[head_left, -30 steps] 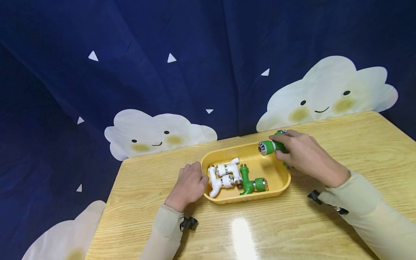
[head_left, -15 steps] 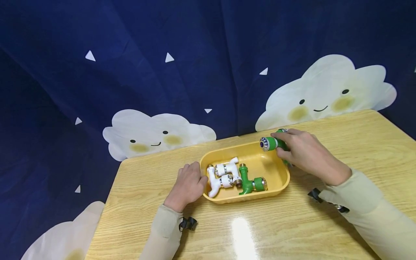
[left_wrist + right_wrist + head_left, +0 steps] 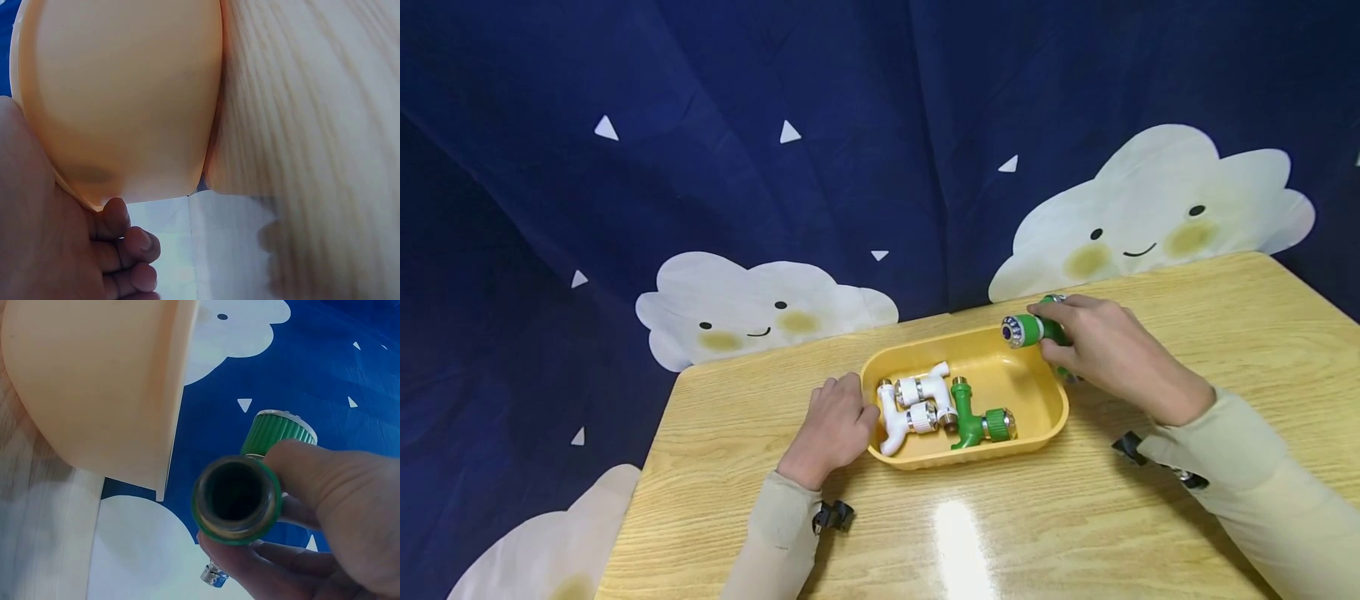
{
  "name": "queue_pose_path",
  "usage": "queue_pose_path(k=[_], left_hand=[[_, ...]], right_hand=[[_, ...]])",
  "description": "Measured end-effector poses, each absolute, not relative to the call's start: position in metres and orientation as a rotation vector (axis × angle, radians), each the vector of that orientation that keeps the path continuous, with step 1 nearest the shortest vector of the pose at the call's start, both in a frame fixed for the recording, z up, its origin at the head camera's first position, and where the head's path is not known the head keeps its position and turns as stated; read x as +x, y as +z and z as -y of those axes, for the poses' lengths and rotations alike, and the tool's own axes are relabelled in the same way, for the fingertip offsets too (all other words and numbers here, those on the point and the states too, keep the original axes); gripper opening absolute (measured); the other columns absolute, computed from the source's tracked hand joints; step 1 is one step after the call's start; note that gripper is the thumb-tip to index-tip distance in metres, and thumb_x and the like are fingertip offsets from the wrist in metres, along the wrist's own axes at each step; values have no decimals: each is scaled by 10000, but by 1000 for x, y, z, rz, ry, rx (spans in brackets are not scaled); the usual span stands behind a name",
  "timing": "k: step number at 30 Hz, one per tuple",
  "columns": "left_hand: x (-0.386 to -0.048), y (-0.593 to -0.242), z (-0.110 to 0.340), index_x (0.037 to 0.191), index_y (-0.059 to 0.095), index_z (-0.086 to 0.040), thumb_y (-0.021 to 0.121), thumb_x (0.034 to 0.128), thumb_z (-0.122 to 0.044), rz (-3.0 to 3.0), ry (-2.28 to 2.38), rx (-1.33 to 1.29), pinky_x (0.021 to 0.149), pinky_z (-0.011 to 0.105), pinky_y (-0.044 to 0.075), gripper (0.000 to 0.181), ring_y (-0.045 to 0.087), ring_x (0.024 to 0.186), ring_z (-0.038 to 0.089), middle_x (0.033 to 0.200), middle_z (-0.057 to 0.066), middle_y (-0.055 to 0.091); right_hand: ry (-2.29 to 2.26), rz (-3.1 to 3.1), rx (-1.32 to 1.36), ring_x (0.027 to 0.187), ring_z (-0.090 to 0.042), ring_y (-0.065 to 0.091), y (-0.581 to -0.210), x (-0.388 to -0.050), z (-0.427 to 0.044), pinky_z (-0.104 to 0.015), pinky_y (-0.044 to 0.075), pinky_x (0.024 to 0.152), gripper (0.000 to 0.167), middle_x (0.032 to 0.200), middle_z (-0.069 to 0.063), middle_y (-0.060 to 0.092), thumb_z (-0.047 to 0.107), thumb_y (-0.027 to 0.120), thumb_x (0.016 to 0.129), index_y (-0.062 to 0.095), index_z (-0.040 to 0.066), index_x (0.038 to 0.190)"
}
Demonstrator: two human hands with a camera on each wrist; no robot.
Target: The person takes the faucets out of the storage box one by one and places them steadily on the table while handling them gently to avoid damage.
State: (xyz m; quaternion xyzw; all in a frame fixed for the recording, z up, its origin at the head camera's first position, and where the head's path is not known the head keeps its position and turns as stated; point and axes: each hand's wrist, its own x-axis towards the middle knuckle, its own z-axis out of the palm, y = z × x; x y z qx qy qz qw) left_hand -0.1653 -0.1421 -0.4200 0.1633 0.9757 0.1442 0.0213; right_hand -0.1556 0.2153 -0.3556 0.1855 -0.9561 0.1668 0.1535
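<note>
In the head view, my right hand pinches a green tap between thumb and fingers, above the right end of a yellow plastic basin. The right wrist view shows the tap's round open threaded end facing the camera, its ribbed green knob behind. My left hand grips the basin's left rim; in the left wrist view its fingertips curl beside the basin wall. Inside lie a white tap at the left, another white tap beside it, and a second green tap in the middle.
The basin stands on a light wooden table. Behind the table hangs a dark blue cloth printed with white clouds and triangles. Black straps with small devices sit at both wrists.
My right hand has shifted slightly right and up with the green tap, whose knob has turned more toward the head camera. The left hand and the taps in the basin stay put.
</note>
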Motion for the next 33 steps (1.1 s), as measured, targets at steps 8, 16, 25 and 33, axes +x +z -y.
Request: queue_pose_path(k=[8, 16, 25, 33], left_hand=[[-165, -421, 143, 843, 450, -135, 467, 962, -239, -3016, 487, 516, 758, 330, 273, 159, 364, 757, 217, 801, 32, 421], [-165, -421, 143, 833, 449, -142, 466, 963, -249, -3021, 479, 512, 762, 328, 275, 169, 366, 758, 217, 801, 29, 425], [-166, -420, 143, 842, 446, -133, 465, 960, -241, -3024, 470, 525, 753, 331, 275, 161, 365, 756, 221, 798, 34, 421], [-165, -419, 143, 865, 450, -126, 460, 975, -253, -3023, 412, 525, 757, 335, 275, 168, 366, 764, 223, 814, 32, 428]], right_hand=[[461, 2759, 512, 741, -232, 582, -357, -158, -218, -328, 465, 601, 440, 1129, -266, 728, 105, 707, 854, 693, -10, 1278], [451, 2774, 504, 740, -231, 569, -359, -160, -222, -335, 453, 612, 444, 1117, -257, 734, 120, 712, 855, 694, -10, 1279], [469, 2794, 476, 716, -220, 550, -358, -162, -225, -293, 413, 575, 457, 1125, -259, 725, 111, 726, 859, 683, -14, 1296], [441, 2772, 503, 727, -230, 558, -359, -165, -227, -349, 454, 621, 440, 1100, -247, 742, 111, 743, 849, 698, -22, 1267]])
